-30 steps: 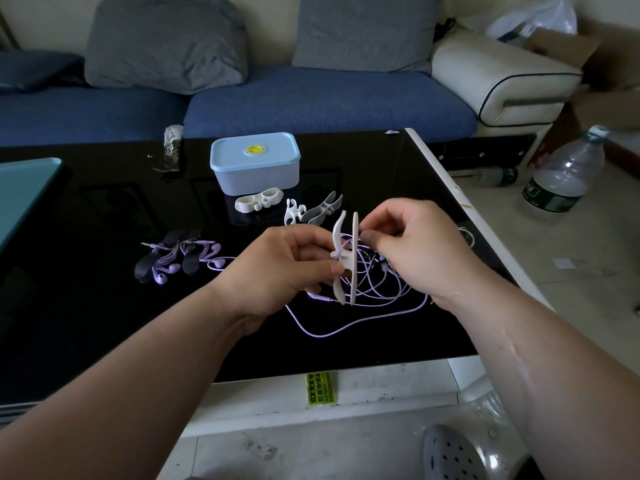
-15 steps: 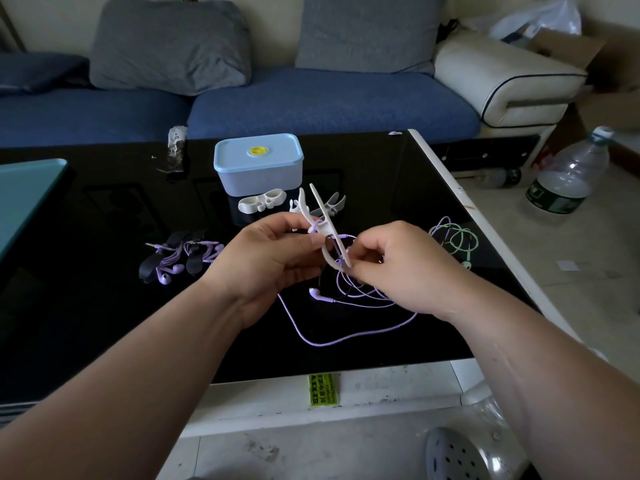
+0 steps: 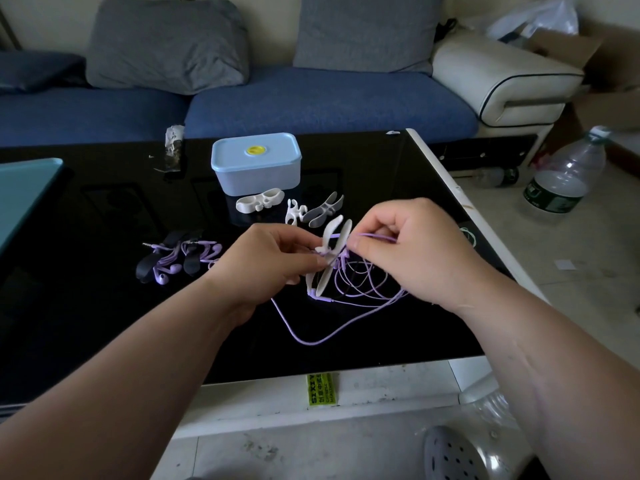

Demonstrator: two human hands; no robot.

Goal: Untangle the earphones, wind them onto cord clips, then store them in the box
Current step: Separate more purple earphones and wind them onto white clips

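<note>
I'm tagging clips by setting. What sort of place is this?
Most likely a home living room: a blue sofa with grey cushions stands behind a glossy black coffee table.

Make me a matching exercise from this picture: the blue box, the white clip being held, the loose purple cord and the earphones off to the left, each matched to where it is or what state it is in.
Column one:
1. blue box
2. upright white cord clip
3. loose purple cord
4. bundled purple earphones

Column two:
A. pinched by the right hand
B. lid on, at the far side of the table
C. lying with the black clips, left of both hands
D. gripped by the left hand

Pairs: 1-B, 2-D, 3-A, 4-C
</note>
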